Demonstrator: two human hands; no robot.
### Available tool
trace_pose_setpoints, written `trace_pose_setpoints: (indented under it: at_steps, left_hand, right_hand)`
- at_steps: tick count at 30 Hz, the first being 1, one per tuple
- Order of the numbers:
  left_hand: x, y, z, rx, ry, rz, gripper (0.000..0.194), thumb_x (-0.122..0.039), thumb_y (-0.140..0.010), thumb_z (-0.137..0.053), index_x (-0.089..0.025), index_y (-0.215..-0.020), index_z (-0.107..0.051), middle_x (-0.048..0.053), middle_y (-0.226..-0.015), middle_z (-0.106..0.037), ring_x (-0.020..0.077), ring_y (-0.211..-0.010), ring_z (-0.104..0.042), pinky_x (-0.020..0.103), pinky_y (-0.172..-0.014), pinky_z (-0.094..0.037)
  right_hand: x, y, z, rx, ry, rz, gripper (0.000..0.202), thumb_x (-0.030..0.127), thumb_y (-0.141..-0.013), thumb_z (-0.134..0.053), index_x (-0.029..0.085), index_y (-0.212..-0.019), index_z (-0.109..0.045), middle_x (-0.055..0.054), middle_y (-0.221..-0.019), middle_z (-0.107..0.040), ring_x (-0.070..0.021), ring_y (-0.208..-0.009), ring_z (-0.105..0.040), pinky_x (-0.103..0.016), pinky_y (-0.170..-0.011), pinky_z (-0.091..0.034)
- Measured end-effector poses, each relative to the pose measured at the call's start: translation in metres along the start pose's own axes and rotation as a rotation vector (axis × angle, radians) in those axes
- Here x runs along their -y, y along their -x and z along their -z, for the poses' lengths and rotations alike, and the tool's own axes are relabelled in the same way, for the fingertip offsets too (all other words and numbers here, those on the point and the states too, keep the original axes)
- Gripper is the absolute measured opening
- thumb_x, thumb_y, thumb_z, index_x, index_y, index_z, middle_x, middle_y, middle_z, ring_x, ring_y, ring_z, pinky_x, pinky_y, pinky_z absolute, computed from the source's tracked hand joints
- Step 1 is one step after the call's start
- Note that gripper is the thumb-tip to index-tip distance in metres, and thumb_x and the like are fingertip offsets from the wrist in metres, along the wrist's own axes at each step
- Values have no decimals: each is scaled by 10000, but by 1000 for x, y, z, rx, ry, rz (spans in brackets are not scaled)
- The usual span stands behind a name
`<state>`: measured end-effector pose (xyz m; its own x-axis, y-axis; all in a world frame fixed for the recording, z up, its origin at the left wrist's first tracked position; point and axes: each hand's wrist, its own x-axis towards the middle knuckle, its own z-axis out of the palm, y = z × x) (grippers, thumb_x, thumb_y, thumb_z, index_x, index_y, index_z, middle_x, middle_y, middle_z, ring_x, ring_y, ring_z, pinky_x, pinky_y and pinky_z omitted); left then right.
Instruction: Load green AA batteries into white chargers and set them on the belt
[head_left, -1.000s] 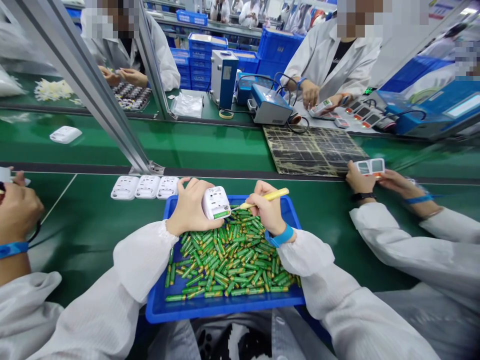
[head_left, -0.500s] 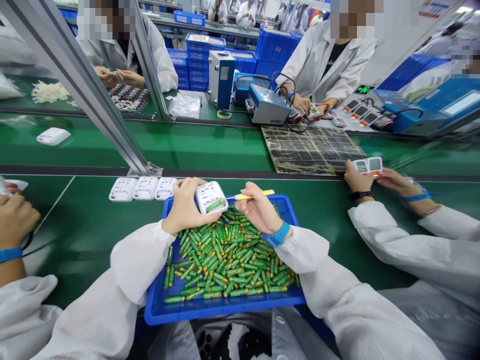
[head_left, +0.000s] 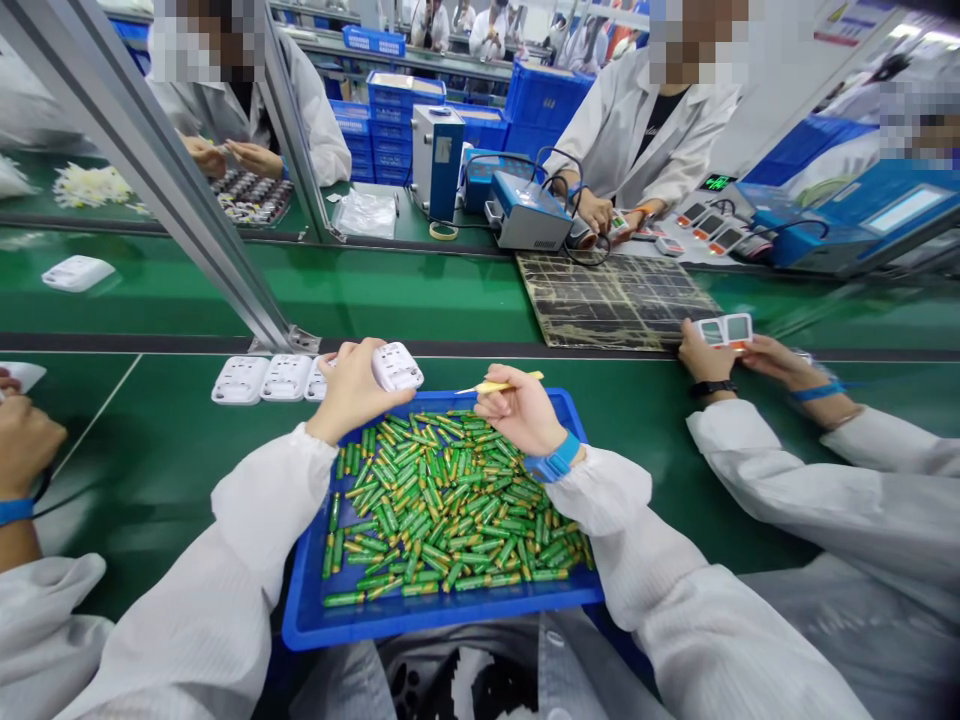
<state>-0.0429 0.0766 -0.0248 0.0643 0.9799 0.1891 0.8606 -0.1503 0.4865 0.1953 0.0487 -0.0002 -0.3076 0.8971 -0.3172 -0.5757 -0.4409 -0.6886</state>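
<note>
My left hand (head_left: 351, 390) grips a white plastic device casing (head_left: 397, 367) above the back left edge of the blue tray (head_left: 442, 625). The casing's face with slots and small marks is turned towards me. In my right hand (head_left: 523, 412) is a thin pointed tool with a yellow handle (head_left: 529, 379), its tip pointing left, apart from the casing. Beneath both hands, many green and gold batteries (head_left: 431, 500) lie loose in the tray. Several similar casings (head_left: 239, 380) stand in a row left of my left hand, which partly hides the nearest one.
A metal post (head_left: 225, 240) slants down to the bench at left. Behind the bench edge, a belt (head_left: 420, 290) carries a white casing (head_left: 78, 272) and a scratched dark board (head_left: 615, 300). Co-workers' hands (head_left: 709, 365) hold devices at right; another co-worker's hand (head_left: 30, 440) is at left.
My left hand has moved left and slightly up with the casing, away from the tool tip. The green battery seen in the casing before no longer shows there. My right hand still holds the tool.
</note>
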Motion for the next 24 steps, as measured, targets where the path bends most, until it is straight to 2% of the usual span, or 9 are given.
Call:
trace_pose_setpoints:
  at_steps: [5,9,12,16,19,21,24]
  left_hand:
    - [42,-33,3,223,98,95,768,-567,-560,-782,-216,-1204,-552,65,-1139,-660,302,-1095,-588,464,-1042,-356]
    - [68,-45,-2,293,-27,41,799,-587,-562,-764,-225,-1240,-544,79,-1139,-645,333,-1138,-557,521,-1085,-287]
    - [78,-47,-6,307,-124,-39,805,-605,-592,-739,-248,-1281,-524,99,-1195,-614,363,-1233,-473,563,-1093,-241]
    - [84,-45,-3,378,-244,-91,743,-547,-654,-696,-303,-1329,-501,114,-1333,-528,386,-1282,-390,619,-1057,-246]
    - [89,-43,3,437,-326,-62,744,-559,-681,-668,-354,-1370,-474,126,-1406,-429,408,-1316,-329,689,-1038,-233]
    - [94,-41,9,477,-346,-23,754,-595,-697,-641,-379,-1393,-449,133,-1408,-402,419,-1344,-296,722,-1040,-215]
    - [103,-41,19,521,-368,36,777,-558,-696,-632,-394,-1422,-410,143,-1435,-364,431,-1378,-263,743,-1056,-201]
  right_hand:
    - [-2,0,-1,-26,13,-23,309,122,-739,-523,211,-549,-296,63,-373,-345,-56,-381,-199,-219,-438,-200]
    - [-2,-2,-1,-35,8,-25,310,119,-745,-516,210,-539,-301,59,-376,-348,-54,-384,-194,-223,-436,-196]
    - [-1,-3,0,-30,21,-42,319,119,-741,-520,209,-529,-300,58,-377,-347,-53,-384,-196,-222,-435,-196]
    - [-2,-5,3,-34,31,-69,314,123,-739,-526,209,-528,-311,59,-381,-346,-54,-387,-198,-220,-433,-203]
    - [-2,-5,5,-31,31,-78,318,135,-744,-534,208,-524,-316,59,-387,-339,-54,-393,-197,-217,-429,-201]
    - [-1,-5,7,-34,30,-85,322,138,-746,-539,207,-520,-321,59,-391,-336,-54,-398,-196,-214,-429,-204]
    - [0,-5,7,-49,32,-98,336,146,-757,-539,204,-508,-321,55,-390,-335,-54,-404,-193,-210,-429,-213]
